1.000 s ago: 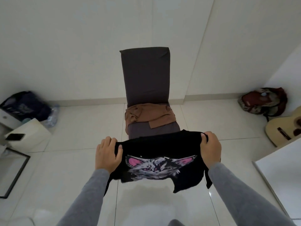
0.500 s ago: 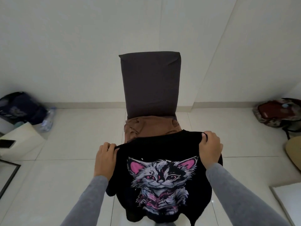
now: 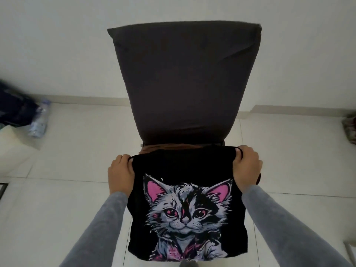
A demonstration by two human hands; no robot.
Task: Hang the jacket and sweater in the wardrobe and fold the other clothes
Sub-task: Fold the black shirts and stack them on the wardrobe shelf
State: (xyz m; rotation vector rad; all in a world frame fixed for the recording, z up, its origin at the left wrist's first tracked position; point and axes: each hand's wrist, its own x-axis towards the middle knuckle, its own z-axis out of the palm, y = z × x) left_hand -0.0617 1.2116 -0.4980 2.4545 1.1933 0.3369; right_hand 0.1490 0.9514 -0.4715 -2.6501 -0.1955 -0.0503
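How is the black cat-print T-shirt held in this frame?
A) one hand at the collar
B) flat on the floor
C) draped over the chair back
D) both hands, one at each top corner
D: the left hand and right hand each grip a top corner of the black T-shirt, spread between them.

A chair (image 3: 183, 78) in a dark grey cover stands on the pale tiled floor (image 3: 77, 151) against the wall. A brown garment (image 3: 173, 147) lies on its seat, showing only as a strip above the black cat-print T-shirt (image 3: 183, 166). At the left, a plastic water bottle (image 3: 39, 120) lies on the tiles beside a dark bag (image 3: 13, 110).
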